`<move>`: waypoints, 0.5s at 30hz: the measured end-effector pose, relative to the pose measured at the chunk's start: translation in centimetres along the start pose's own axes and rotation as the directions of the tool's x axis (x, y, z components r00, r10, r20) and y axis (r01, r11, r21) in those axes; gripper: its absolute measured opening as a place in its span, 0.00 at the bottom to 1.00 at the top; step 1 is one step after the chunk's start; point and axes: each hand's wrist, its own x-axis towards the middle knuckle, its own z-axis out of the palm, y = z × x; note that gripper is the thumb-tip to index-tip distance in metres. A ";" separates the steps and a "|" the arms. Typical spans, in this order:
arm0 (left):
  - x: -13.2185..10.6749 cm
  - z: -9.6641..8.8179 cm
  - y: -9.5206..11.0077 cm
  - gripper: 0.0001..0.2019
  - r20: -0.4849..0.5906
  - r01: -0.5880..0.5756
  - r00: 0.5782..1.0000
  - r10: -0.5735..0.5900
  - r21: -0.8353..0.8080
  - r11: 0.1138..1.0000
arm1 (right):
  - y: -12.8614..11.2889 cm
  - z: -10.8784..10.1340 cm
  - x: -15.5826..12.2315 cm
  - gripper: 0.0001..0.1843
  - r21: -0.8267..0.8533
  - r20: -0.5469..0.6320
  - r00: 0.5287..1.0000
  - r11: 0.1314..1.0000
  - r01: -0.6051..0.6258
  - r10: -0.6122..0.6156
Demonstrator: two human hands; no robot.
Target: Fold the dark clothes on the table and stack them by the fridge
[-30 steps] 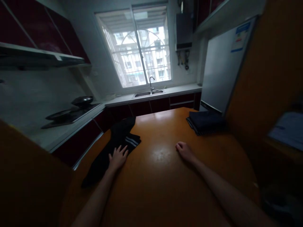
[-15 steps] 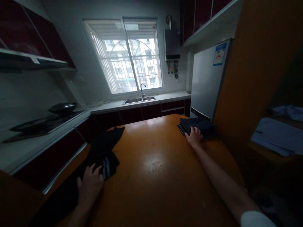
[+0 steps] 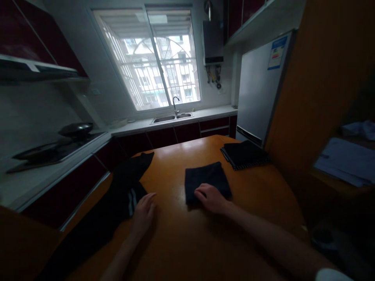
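My right hand (image 3: 211, 198) grips the near edge of a folded dark navy cloth (image 3: 206, 175), with thumb and fingers curled together on it. The cloth is a neat flat rectangle at the middle of the wooden table (image 3: 178, 242). My left hand (image 3: 144, 210) holds nothing, its fingers stretched out above the table. It is close to the right side of a black garment (image 3: 96, 218) with two pale stripes, which lies spread along the table's left side. A stack of folded dark garments (image 3: 246, 153) sits at the far right of the tabletop.
A counter with a sink (image 3: 164, 119) runs below the window. On the left, a wok (image 3: 75, 128) stands on the stove. A grey refrigerator (image 3: 258, 89) is behind the stack. White papers or cloths (image 3: 345, 162) lie on a shelf at the right.
My right hand has drawn the folded navy cloth off the stack, toward me and to the left. My left hand has moved right, off the black garment.
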 end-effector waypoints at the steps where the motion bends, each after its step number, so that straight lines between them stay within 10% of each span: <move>1: -0.3 -0.3 1.2 0.19 0.014 0.002 1.000 -0.002 -0.017 1.000 | -1.3 0.9 -0.4 0.17 0.053 0.044 0.996 0.995 0.080 -0.082; 8: -3.2 0.2 9.3 0.34 0.504 -0.212 0.854 0.129 0.110 0.971 | 0.7 2.5 -1.4 0.16 0.121 0.055 0.993 0.988 0.101 -0.108; 15: -2.4 -0.4 7.9 0.17 0.559 -0.219 0.794 0.239 -0.104 0.970 | -0.7 1.5 -2.8 0.18 0.081 0.174 0.976 0.990 0.120 -0.132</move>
